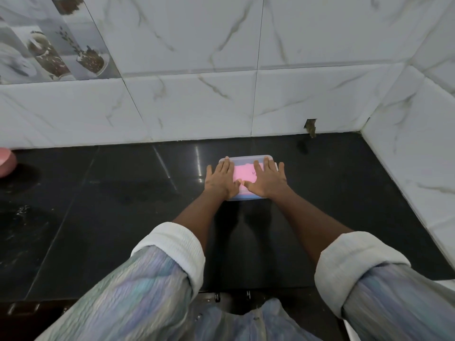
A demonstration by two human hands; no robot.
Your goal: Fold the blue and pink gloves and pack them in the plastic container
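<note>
Head view looks down on a dark, glossy table (123, 230) that meets a white marble-tiled wall (197, 99) at the far side and on the right. Right of centre on the table sits the plastic container (246, 159), a shallow translucent box with its lid on. Pink glove material (242, 174) shows through the lid in the middle, and a strip of blue glove (246, 196) shows along the near edge. Both hands lie flat on top of the lid, palms down and fingers spread, gripping nothing. The left hand (221, 179) covers the left part of the lid, with its outer fingers reaching past the left edge. The right hand (267, 179) covers the right part, with its little finger near the right edge. The two thumbs point toward each other and nearly touch over the pink area. Both forearms are bare, with pale striped sleeves (172, 254) rolled up to white cuffs. At the far left edge of the picture, a pink rounded object (6, 162) stands on the table, well apart from the container.
</note>
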